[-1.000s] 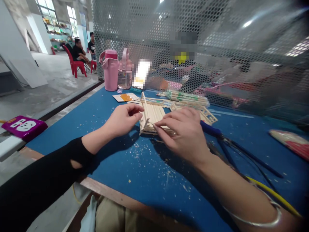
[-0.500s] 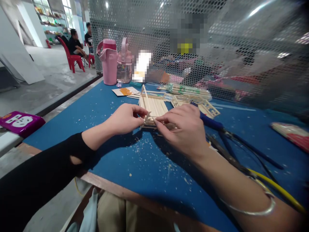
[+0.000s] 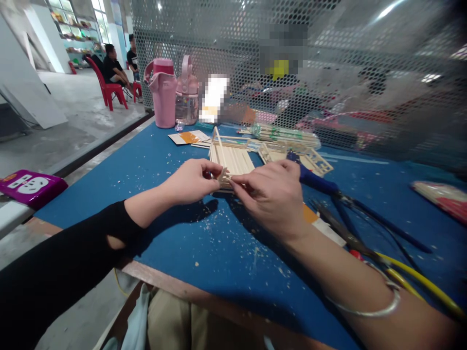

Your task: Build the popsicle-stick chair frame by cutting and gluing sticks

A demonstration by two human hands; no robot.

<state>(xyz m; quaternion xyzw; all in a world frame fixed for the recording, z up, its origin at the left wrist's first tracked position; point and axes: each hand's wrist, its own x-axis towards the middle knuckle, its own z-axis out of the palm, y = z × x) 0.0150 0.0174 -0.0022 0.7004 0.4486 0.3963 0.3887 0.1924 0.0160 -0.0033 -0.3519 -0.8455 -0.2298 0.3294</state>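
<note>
A small model of pale wooden sticks (image 3: 233,158) rests on the blue tabletop, with a slatted surface and a raised stick frame at its back left corner. My left hand (image 3: 191,182) is at its front left, thumb and fingers pinched around a small wood piece (image 3: 224,174) that stands up there. From the other side my right hand (image 3: 273,197) pinches close to the model's front edge. What lies between the right fingertips is too small to make out, perhaps a thin stick. The hands partly hide the model's front.
Blue-handled pliers (image 3: 328,187) and a yellow-handled tool (image 3: 419,282) lie right of my right arm. Behind are another stick frame (image 3: 317,163), bagged sticks (image 3: 284,135), a pink flask (image 3: 164,97) and a bottle (image 3: 187,104). A perforated metal screen (image 3: 233,29) borders the back.
My right hand and forearm have shifted slightly left and toward me, uncovering more of the card and tools beside it. My left hand stays at the model's front left.
</note>
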